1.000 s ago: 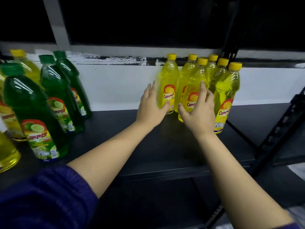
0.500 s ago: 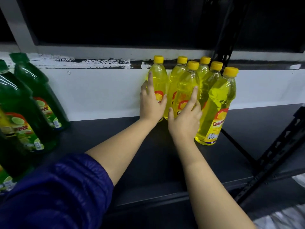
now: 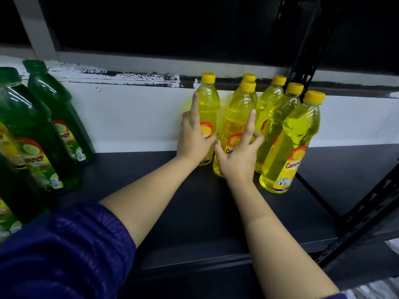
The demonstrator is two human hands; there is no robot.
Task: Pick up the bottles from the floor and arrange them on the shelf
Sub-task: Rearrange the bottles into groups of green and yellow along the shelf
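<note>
Several yellow bottles with yellow caps stand on the black shelf point(image 3: 172, 212) against the white wall. My left hand point(image 3: 193, 139) holds the leftmost yellow bottle point(image 3: 208, 106), thumb across its label and index finger straight up its side. My right hand point(image 3: 237, 156) holds the second yellow bottle point(image 3: 236, 117) just right of it: thumb on its left edge, index finger straight up its front, other fingers curled at its right. The front right yellow bottle point(image 3: 291, 145) stands nearest the shelf edge, untouched. The floor is out of view.
Large green bottles point(image 3: 54, 126) stand in a group at the shelf's left. A black upright post point(image 3: 302, 52) rises behind the yellow bottles, and a black diagonal brace point(image 3: 369, 201) runs along the right edge. Bare shelf lies between the two groups.
Both hands stayed on the two left yellow bottles. The leftmost bottle now stands a little apart from the others. On each hand only the index finger remains stretched out.
</note>
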